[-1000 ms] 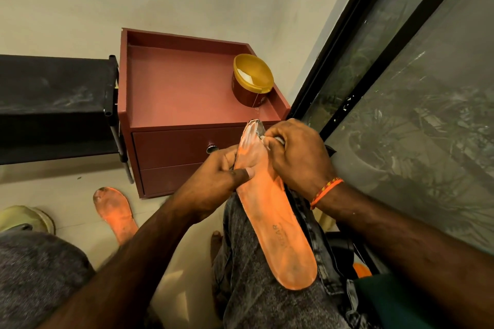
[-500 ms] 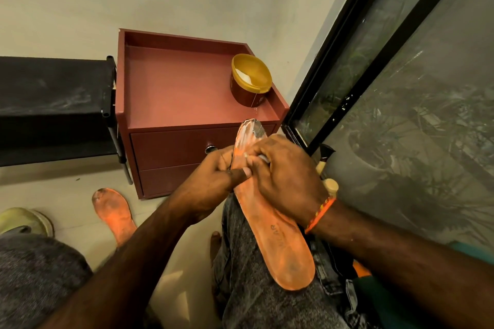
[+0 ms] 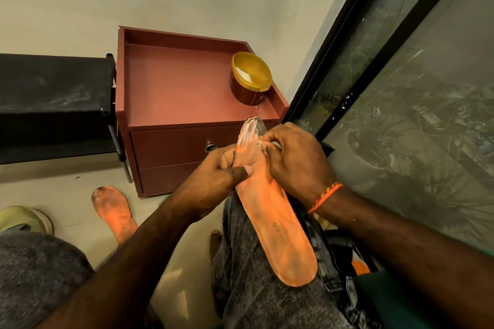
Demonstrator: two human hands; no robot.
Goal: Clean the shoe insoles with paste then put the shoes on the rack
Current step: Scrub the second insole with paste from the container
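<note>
I judge this to be the paste-rubbing step: the orange insole (image 3: 270,211) lies along the thigh at lower centre of the frame, its toe end smeared whitish. My left hand (image 3: 213,181) grips its left edge, thumb pinching the top face; my right hand (image 3: 296,160) is curled against the toe end, fingers bunched (whether they hold a cloth or a brush I cannot tell). The open paste tub (image 3: 250,79) sits on the red cabinet's surface (image 3: 181,88), upper centre. A second insole (image 3: 115,212) lies on the floor, lower left, looking untreated. Next, I'd work the paste heelward, keeping the left-hand grip firm.
</note>
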